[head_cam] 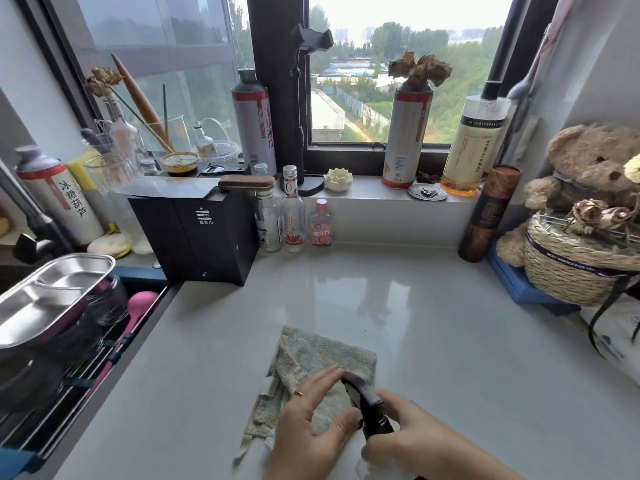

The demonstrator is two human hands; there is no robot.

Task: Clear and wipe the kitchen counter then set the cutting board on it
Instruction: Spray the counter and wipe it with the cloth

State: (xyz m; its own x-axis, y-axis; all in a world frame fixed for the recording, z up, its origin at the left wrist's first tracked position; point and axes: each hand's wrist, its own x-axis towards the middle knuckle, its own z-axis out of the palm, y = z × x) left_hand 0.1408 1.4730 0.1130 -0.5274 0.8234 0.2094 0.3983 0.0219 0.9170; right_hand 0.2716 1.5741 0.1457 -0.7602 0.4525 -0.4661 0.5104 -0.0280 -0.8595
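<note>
Head cam: spray bottle (369, 401) btm cut off; cloth (322, 355) partly hidden.

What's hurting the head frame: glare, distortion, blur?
Head view: daylight from the window leaves a pale reflection on the glossy counter; the wide-angle lens tilts and bows the window frame; the left hand and right hand, both on the spray bottle at the bottom edge, look slightly soft; the cloth texture reads fine.
</note>
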